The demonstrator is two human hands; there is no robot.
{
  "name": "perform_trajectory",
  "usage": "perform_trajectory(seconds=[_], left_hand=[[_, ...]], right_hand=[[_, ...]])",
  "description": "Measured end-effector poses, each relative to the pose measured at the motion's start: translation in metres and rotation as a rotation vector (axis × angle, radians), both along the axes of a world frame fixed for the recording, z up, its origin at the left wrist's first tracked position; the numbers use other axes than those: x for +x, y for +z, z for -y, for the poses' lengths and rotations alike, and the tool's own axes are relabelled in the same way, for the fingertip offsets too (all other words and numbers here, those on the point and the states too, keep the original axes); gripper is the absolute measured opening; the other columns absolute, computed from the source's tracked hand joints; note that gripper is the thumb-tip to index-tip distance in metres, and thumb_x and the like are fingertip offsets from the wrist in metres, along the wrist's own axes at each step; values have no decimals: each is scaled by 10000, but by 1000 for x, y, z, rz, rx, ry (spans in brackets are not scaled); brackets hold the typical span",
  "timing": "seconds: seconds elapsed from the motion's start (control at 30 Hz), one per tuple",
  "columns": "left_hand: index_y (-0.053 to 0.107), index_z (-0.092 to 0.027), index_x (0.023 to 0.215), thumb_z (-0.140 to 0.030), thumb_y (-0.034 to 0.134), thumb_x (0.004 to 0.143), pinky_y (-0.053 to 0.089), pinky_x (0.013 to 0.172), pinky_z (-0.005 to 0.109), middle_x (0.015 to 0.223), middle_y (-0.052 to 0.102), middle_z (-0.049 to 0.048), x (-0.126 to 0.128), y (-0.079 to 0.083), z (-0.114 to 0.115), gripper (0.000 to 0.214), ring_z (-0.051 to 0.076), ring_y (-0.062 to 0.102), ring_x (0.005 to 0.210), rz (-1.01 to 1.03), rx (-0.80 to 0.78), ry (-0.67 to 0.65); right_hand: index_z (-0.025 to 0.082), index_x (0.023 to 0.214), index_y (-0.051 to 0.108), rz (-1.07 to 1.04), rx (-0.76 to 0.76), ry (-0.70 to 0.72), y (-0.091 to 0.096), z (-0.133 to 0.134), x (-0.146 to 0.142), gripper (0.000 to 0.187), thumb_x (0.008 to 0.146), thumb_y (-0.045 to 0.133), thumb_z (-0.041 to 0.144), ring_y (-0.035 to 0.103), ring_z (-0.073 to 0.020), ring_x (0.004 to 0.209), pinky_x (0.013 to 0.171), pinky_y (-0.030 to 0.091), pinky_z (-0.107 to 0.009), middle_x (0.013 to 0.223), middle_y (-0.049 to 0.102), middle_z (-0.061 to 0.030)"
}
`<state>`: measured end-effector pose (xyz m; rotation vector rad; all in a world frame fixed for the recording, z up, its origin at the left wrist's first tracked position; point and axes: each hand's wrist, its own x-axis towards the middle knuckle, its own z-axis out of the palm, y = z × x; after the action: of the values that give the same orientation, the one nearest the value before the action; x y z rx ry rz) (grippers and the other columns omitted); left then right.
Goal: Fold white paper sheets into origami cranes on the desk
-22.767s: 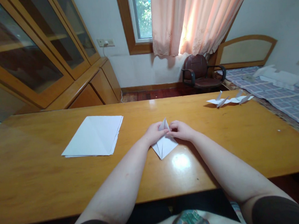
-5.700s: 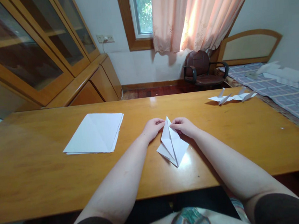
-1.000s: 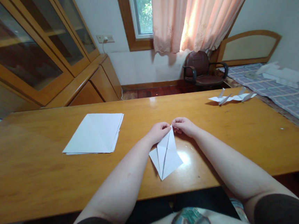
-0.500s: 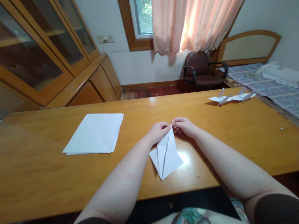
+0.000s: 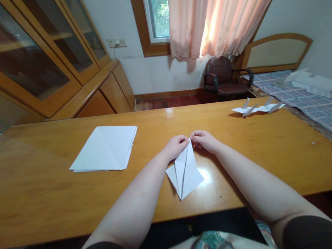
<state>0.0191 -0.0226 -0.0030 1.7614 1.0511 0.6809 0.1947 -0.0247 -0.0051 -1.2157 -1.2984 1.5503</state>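
A folded white paper kite shape (image 5: 185, 175) lies on the wooden table (image 5: 44, 197) in front of me, its narrow tip pointing away from me. My left hand (image 5: 176, 147) and my right hand (image 5: 204, 141) meet at that tip, with the fingers of both pinching it. The lower point of the fold rests on the tabletop, near a bright patch of glare. The top of the paper stays close under my fingers, which hide its very tip.
A stack of white paper sheets (image 5: 104, 149) lies on the table to my left. Folded paper pieces with pointed flaps (image 5: 257, 108) lie at the far right of the table. Beyond the table edges stand a wooden glass-fronted cabinet (image 5: 32, 55), a dark chair (image 5: 222, 77) and a checked bed (image 5: 311, 96).
Over the last second the paper's lower part has shifted slightly, and my hands stay nearly still. Compared with several seconds ago, my hands are closer together and the paper's tip sits lower.
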Motion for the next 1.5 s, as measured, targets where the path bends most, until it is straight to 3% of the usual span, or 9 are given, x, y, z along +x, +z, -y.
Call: perform_trajectory(seconds=[0.27,0.53,0.67,0.77,0.87,1.03,1.23,1.5], left_hand=[[587,-160,706,-394,496,807,342,575,241,641,516,-27,1,0,0,270,119,442,617,23,-21,-11],[595,-165,722,-370,499,821,358,588,232,662,548,-29,2,-8,-3,248,121,476,644,7,34,0],[590,-168,727,-353,522,809,393,616,237,677,569,-25,2,-8,-6,213,124,501,650,80,45,137],[578,-173,735,-364,516,816,413,630,242,684,575,-20,0,-8,-10,217,129,520,662,136,63,275],[567,-176,730,-361,510,817,421,645,243,691,573,-18,-1,-8,-12,213,131,527,681,162,84,321],[578,-172,765,-396,510,819,407,620,248,682,572,-18,-1,-8,-10,239,134,519,660,143,59,272],[590,-169,759,-385,541,805,400,637,265,735,609,3,-1,-5,-7,226,162,543,711,-75,114,193],[571,-170,709,-388,511,825,344,571,236,638,536,-33,-2,-10,-9,255,125,479,628,21,113,200]], right_hand=[[179,625,565,-80,-23,-30,-4,-2,1,105,648,602,274,439,-82,409,379,261,-207,489,500,29],[187,648,545,0,6,-5,-5,-2,1,84,647,588,259,414,-73,396,374,259,-199,482,493,51],[186,658,541,24,35,38,-4,0,0,166,694,603,336,405,-70,410,394,269,-204,503,488,53],[174,663,566,162,87,124,-5,1,-1,218,701,636,377,388,-66,415,418,272,-212,500,499,48],[163,664,585,271,124,123,-6,2,-2,254,693,662,404,406,-73,443,447,290,-218,515,518,37],[159,653,586,307,153,71,-6,2,-2,276,691,664,421,413,-79,463,469,303,-225,521,523,31],[159,668,593,359,196,66,-10,-1,-1,301,692,664,450,431,-87,494,484,313,-224,552,545,22],[169,631,542,363,202,86,-6,2,-2,286,704,642,426,408,-86,491,484,298,-226,535,507,30]])
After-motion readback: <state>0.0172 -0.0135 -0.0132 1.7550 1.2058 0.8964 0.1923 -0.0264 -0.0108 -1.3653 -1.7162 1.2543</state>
